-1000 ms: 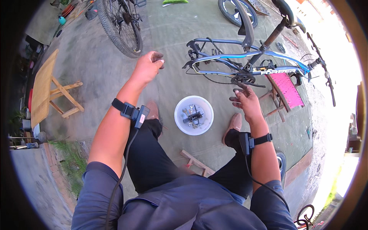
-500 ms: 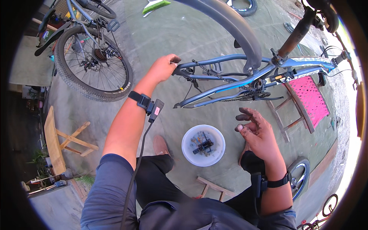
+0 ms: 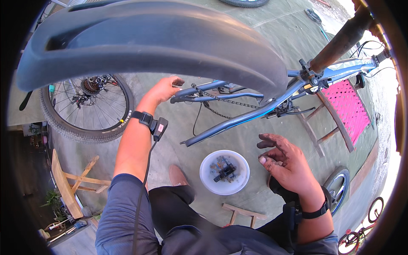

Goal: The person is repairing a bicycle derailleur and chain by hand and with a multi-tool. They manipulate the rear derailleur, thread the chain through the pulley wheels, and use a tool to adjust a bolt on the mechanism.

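Note:
A blue bicycle frame [image 3: 221, 126], without its rear wheel, stretches across the view in front of me. My left hand [image 3: 165, 90] is closed at the far rear tip of it, the fingers partly out of sight. A chain [image 3: 229, 100] hangs slack between the rear stays. Large and close, a black mudguard [image 3: 157, 46] arches over the frame and covers part of it. My right hand [image 3: 285, 161], its fingers blackened, is raised in the air with fingers half curled and apart, holding nothing. Between my hands and feet sits a white tub [image 3: 205, 182] with small dark metal parts [image 3: 225, 170] in it.
Another bicycle's rear wheel [image 3: 91, 106] stands at the left. A wooden stool [image 3: 68, 185] lies tipped there. At the right are a pink woven seat [image 3: 348, 112] and a loose wheel [image 3: 338, 187]. A low wooden stool [image 3: 242, 210] stands near my legs.
The frame's rear end has swung left and nearer, with my left hand at it. The mudguard now looms much larger, reaching to the left. My right hand has shifted slightly lower.

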A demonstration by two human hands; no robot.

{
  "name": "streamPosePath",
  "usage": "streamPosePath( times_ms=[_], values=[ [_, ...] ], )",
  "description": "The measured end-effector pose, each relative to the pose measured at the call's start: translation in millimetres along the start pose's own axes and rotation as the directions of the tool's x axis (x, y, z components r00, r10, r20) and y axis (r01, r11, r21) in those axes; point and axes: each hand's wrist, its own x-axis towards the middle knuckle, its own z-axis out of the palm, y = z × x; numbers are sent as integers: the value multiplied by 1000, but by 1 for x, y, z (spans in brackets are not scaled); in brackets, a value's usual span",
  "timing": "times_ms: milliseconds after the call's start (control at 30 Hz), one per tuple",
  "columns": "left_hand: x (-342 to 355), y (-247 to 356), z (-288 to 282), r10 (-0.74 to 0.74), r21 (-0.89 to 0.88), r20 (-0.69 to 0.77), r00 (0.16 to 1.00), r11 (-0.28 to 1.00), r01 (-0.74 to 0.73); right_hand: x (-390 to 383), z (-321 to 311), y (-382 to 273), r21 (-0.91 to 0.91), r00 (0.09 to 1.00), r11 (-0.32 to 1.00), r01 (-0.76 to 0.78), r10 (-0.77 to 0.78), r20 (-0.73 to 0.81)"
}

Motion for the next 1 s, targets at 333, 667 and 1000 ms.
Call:
streamPosePath(
  times_ms=[333, 667, 1000],
  values=[
    [4, -64, 37, -226, 53, -8, 974, 973, 226, 7, -5, 3, -156, 999, 987, -32, 35, 14],
    [31, -107, 89, -317, -377, -46, 947, 884, 277, 13, -3, 5, -153, 998, 987, -55, 57, 11],
    [14, -102, 84, -294, -580, -158, 943, 800, 152, 14, 2, 3, -128, 998, 990, -55, 58, 17]
  ],
)
